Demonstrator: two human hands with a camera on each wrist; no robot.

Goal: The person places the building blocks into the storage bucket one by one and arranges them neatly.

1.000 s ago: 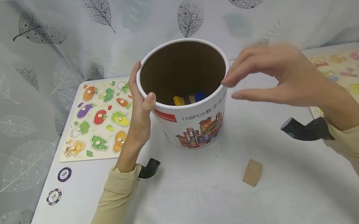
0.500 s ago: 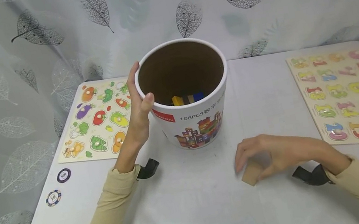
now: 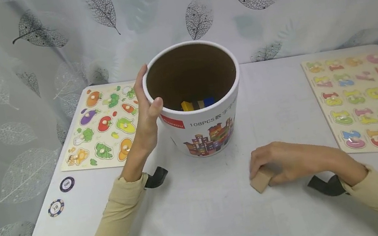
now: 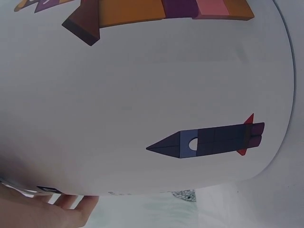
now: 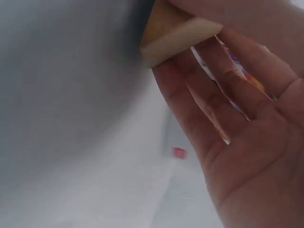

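Observation:
A large white bucket (image 3: 206, 131) with printed block pictures stands mid-table. Inside it, at the bottom, lie several blocks, among them a yellow block (image 3: 187, 106) and a blue block (image 3: 209, 101). My left hand (image 3: 146, 121) holds the bucket's left side, thumb near the rim; in the left wrist view the bucket's wall (image 4: 118, 104) fills most of the picture. To the front right, my right hand (image 3: 280, 163) pinches a small plain wooden block (image 3: 261, 181) between thumb and fingers, close over the table. The right wrist view shows this wooden block (image 5: 178, 35) at the fingertips.
A vegetable puzzle board (image 3: 96, 130) lies left of the bucket, with two poker chips, a dark chip (image 3: 67, 184) and a lighter chip (image 3: 56, 208), in front of it. On the right is a number puzzle board (image 3: 372, 102). A leaf-print curtain (image 3: 162, 8) hangs behind the table.
My right hand has come down from beside the bucket's rim to the wooden block and taken hold of it, shifting it slightly. My left hand has stayed on the bucket.

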